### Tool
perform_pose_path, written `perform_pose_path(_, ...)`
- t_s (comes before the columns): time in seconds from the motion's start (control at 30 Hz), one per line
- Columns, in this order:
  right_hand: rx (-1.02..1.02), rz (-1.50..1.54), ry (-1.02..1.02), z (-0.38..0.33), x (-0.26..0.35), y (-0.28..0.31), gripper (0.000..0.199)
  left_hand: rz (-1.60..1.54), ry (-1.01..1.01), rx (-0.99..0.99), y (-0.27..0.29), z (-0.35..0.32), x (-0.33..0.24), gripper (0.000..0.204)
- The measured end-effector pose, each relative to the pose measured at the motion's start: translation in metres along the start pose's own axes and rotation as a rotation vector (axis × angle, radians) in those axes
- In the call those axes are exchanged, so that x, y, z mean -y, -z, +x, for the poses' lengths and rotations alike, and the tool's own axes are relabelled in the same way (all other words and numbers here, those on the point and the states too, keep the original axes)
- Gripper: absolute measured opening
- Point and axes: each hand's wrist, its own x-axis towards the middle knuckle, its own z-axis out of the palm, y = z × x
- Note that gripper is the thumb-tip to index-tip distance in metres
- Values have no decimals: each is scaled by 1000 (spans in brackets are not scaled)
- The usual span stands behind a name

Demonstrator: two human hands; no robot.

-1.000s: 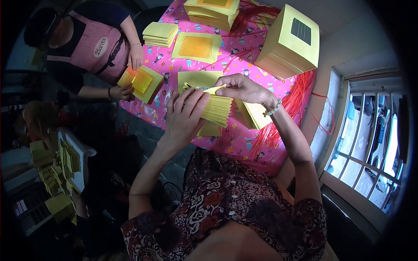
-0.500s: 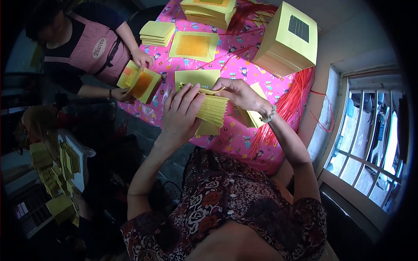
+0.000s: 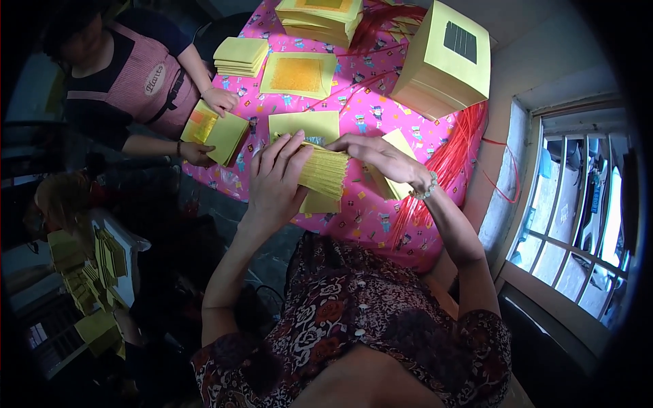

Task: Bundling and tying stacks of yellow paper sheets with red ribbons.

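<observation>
A thick stack of yellow paper point(image 3: 323, 171) with a ridged, layered edge is held above the table. My left hand point(image 3: 275, 173) is closed around its left end, fingers lying over the top and the thumb hidden. At the far right corner of the stack, my right hand point(image 3: 384, 156) presses with bent fingers; its fingertips are partly hidden. Just beyond, a flat yellow sheet point(image 3: 306, 124) with a silvery patch lies on the table. Beneath my right wrist rests another yellow paper bundle point(image 3: 398, 173).
The table has a pink patterned cloth point(image 3: 367, 234). At the back stand a tall yellow paper block point(image 3: 435, 75) and smaller yellow piles point(image 3: 241, 56). Red plastic strands point(image 3: 435, 190) hang at the right, near a barred window point(image 3: 571, 217). A co-worker's hands point(image 3: 221, 100) hold yellow sheets at the left.
My right fingers have moved from pinching a raised top sheet to pressing at the stack's far corner; that sheet now lies down. The co-worker's orange-faced sheet is now covered by a plain yellow one.
</observation>
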Motion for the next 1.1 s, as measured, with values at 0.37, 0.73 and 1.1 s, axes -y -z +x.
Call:
perform_pose_path(0.37, -387, -203, 119, -10, -14, -57, 68, -70, -23, -198, -12, -10, 22, 99)
perform_pose_path(0.73, -268, -15, 133, -5, -19, -56, 65, -1021, 284, 20, -67, -20, 51, 113)
perform_pose_path(1.1, -341, 156, 183, 2, -21, -73, 68, -1055, 352, 14, -77, -29, 57, 92)
